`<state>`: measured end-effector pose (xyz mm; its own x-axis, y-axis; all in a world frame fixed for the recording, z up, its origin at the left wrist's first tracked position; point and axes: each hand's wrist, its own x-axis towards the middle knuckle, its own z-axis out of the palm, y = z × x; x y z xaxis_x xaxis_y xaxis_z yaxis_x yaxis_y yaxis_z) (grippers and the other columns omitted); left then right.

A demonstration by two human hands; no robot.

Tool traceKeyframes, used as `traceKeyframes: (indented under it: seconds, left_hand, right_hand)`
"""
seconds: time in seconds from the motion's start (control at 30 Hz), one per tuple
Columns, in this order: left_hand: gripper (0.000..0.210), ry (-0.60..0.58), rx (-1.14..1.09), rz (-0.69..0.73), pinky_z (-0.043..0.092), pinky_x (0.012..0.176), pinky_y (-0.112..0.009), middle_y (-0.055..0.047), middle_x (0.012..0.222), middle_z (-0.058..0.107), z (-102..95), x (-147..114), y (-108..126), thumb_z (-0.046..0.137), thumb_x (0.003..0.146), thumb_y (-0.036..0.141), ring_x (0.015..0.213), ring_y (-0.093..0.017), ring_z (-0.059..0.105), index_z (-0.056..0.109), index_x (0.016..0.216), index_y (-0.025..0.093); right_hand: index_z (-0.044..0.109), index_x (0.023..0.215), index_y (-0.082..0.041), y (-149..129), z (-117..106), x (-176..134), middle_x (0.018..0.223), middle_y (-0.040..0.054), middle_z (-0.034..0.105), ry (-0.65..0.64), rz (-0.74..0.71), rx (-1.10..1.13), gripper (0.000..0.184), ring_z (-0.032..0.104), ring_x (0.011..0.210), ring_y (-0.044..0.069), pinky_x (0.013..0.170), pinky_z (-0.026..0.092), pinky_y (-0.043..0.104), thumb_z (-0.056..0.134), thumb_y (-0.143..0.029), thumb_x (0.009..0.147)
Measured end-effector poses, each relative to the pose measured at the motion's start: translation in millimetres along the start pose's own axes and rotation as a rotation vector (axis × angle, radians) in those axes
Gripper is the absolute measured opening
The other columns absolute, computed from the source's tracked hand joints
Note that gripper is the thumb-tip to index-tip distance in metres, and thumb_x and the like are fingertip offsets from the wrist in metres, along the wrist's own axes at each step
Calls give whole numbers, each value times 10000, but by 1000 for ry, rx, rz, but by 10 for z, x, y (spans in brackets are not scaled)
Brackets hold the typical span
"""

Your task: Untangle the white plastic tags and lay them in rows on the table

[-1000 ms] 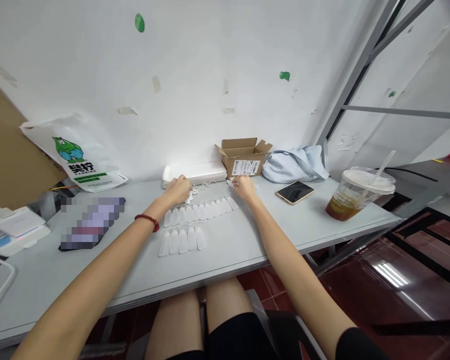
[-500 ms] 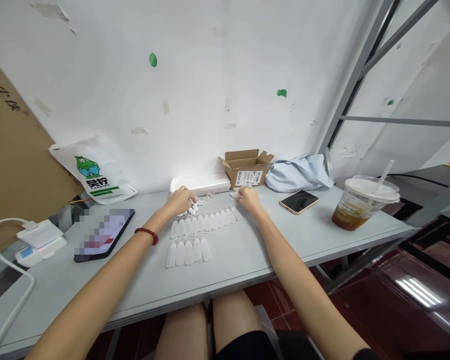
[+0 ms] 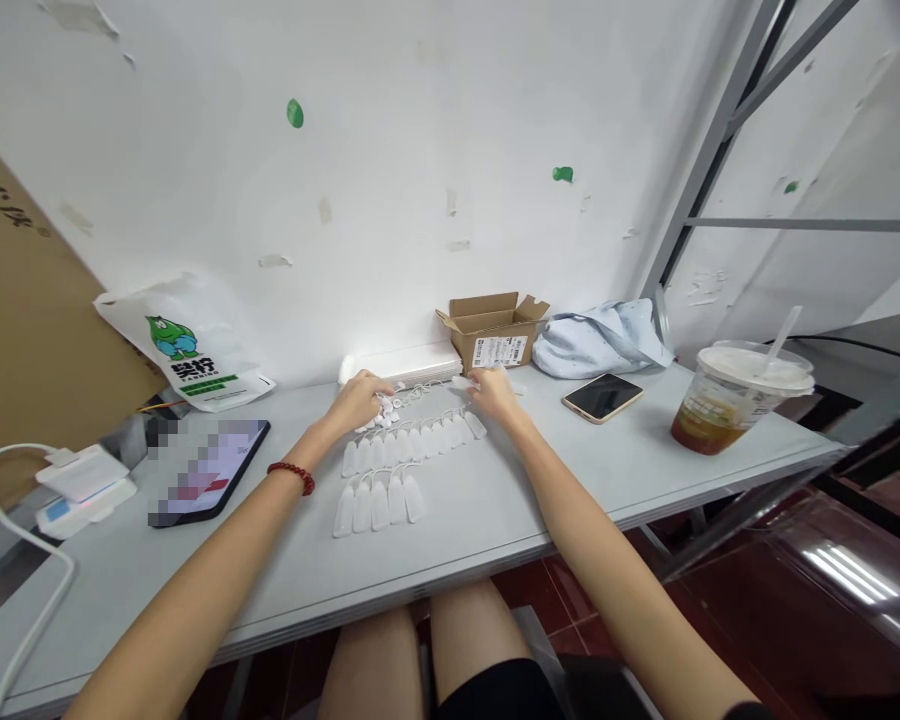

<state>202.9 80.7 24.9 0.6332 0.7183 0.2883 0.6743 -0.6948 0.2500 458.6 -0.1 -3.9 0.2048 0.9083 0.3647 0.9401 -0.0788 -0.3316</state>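
left hand (image 3: pixel 361 399) stays by white bits (image 3: pixel 388 416), right hand (image 3: pixel 495 392) by a pale piece (image 3: pixel 460 383); fingers' grip i cannot tell; tags (image 3: pixel 379 502) look unchanged, none added.

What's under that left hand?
Small white pieces show beside the left hand, on the grey table. Whatever is right underneath the hand is covered, so I can't tell.

Covered, Cropped and Illegible

The left hand (image 3: pixel 360 400) partly covers a heap of small white pieces (image 3: pixel 388 412), too tiny to count. Pale pieces (image 3: pixel 462 382) under the right hand (image 3: pixel 493 391) are mostly hidden, so its hold cannot be told. Pixelation obscures a phone screen (image 3: pixel 214 468); the barcode label (image 3: pixel 499 352) is too small to read; the left edge crops a cardboard panel (image 3: pixel 37 310).
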Motion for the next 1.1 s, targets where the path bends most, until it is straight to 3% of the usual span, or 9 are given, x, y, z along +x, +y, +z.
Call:
traceKeyframes:
  seconds: [0.13, 0.3, 0.5, 0.67, 1.1]
  left_hand:
    - [442, 112, -189, -78, 488, 864, -297, -33, 919, 738, -85, -8, 36, 394, 576, 103, 978, -222, 617, 770, 775, 223]
    - [403, 104, -528, -293, 459, 538, -256, -11, 506, 630, -106, -62, 112, 387, 536, 152, 513, -165, 557, 752, 703, 192]
    - [197, 297, -819, -361, 489, 628, -278, -46, 600, 670, 44, -235, 220, 420, 488, 170, 625, -167, 595, 615, 469, 189]
    - [185, 338, -865, -370, 474, 610, -271, -22, 570, 641, 47, -340, 251, 420, 482, 176, 587, -147, 553, 602, 459, 198]
    - [202, 432, -887, -470, 390, 508, -226, -7, 519, 593, 40, -441, 292, 386, 468, 150, 505, -113, 475, 585, 446, 180]
  right_hand:
    - [641, 1090, -144, -128, 11, 10, 1056, 99, 690, 8, -20, 131, 274, 580, 1030, 214, 856, 415, 295, 587, -153, 821]
    - [627, 1091, -142, -295, -13, -32, 1004, 77, 688, -11, -117, 356, 315, 603, 919, 180, 841, 427, 295, 635, -134, 776]
    - [637, 1029, -147, -460, -47, -140, 983, 76, 673, 17, -227, 449, 304, 586, 884, 178, 836, 434, 318, 629, -70, 735]
    - [633, 984, -172, -602, -74, -220, 1012, 65, 663, 23, -328, 453, 268, 579, 903, 174, 859, 429, 311, 612, -56, 744]
    - [638, 997, -168, -756, -103, -316, 1015, 62, 661, -20, -344, 498, 269, 568, 906, 175, 794, 443, 300, 601, -71, 748]
